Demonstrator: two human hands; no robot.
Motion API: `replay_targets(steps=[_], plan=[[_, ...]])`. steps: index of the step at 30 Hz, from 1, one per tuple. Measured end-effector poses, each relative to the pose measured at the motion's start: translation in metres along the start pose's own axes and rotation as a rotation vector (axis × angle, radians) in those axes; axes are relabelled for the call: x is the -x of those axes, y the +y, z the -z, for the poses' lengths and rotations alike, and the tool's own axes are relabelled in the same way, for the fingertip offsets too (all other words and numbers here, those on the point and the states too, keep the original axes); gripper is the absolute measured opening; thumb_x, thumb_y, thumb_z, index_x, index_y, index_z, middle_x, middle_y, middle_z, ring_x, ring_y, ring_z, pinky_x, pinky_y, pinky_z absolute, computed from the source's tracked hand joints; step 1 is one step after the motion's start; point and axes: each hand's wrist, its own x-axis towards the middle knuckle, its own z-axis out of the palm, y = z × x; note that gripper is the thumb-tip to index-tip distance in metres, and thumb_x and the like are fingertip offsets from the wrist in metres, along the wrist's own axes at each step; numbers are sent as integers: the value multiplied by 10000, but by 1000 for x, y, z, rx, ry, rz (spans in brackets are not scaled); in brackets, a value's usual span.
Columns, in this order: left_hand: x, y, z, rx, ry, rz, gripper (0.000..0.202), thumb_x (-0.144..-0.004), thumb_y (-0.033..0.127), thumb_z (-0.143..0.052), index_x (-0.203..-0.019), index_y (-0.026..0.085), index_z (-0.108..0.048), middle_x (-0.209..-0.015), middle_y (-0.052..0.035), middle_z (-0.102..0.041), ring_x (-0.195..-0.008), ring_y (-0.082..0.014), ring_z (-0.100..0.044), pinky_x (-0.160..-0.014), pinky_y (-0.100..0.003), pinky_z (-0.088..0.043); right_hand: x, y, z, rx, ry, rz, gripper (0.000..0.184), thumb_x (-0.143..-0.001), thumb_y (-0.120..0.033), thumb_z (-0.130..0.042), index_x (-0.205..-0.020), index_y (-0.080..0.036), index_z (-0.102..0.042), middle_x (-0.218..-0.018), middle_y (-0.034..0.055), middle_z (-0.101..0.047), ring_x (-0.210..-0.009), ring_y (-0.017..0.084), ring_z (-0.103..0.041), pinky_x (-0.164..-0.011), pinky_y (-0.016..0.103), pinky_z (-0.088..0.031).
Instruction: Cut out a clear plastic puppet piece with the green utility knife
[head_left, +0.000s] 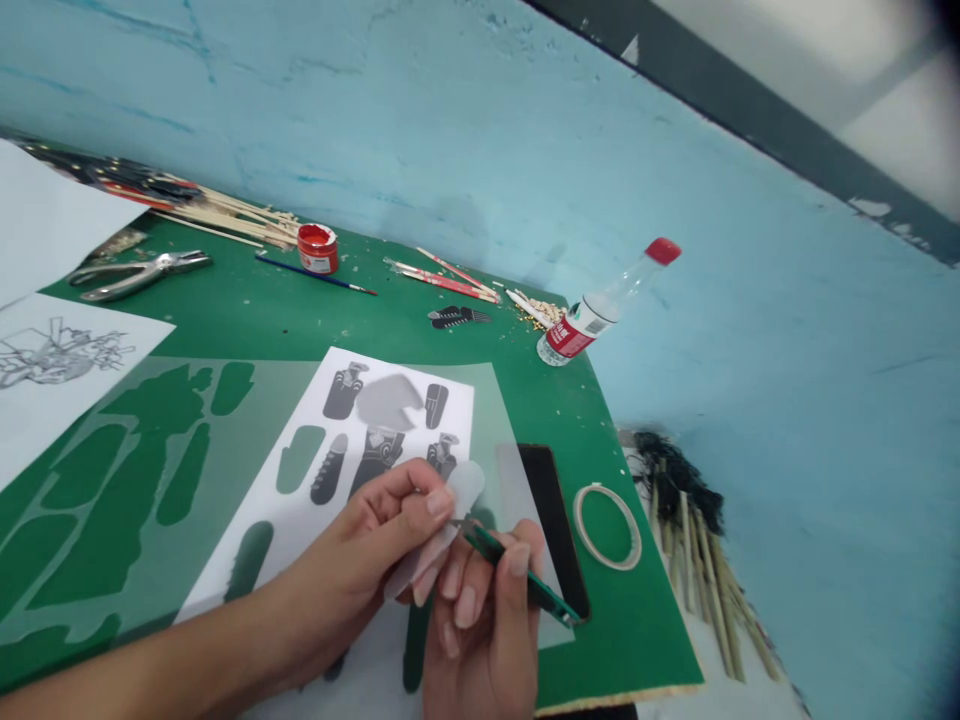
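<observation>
My left hand (375, 555) pinches a small translucent plastic cut-out piece (450, 525) between thumb and fingers, held above the table. My right hand (480, 620) grips a green craft knife (517, 575) like a pen, its tip touching the piece's edge. Below them lies a white printed sheet (375, 440) with black figure parts and cut-out holes, under a clear film. A black phone (555, 520) lies just right of the hands.
A green cutting mat (450, 340) covers the table. On it are a roll of tape (607, 525), a plastic bottle with a red cap (600, 310), a red paint pot (318, 248), a paintbrush (315, 273), pliers (135, 275), wooden sticks (232, 215) and a drawing sheet (60, 355). The blue wall stands close behind.
</observation>
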Motion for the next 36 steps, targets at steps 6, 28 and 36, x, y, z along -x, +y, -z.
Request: replay_targets(steps=[6, 28, 36], plan=[[1, -1, 2, 1, 18, -5, 391, -1051, 504, -871, -865, 216, -683, -578, 65, -592, -555, -127, -636, -552, -197, -633, 2, 5, 2, -44, 12, -9, 355, -1130, -435, -763, -828, -262, -692, -553, -97, -521, -423, 65, -321, -379, 94, -216], [1, 1, 4, -60, 56, 23, 462, -977, 581, -927, -842, 235, -651, -541, 77, -531, -573, -148, -619, -541, -192, -555, 2, -1, 2, -72, 50, -82, 356, -1061, -434, -863, -780, -255, -737, -553, -82, -565, -440, 69, -408, -389, 81, -380], [1, 3, 7, -271, 90, -39, 573, -932, 682, -935, -809, 230, -606, -504, 113, -470, -499, -77, -296, -502, -180, -258, -16, -24, 7, -21, 124, -37, 232, -960, -413, -973, -881, -259, -818, -545, -107, -513, -455, 64, -379, -411, 66, -451]])
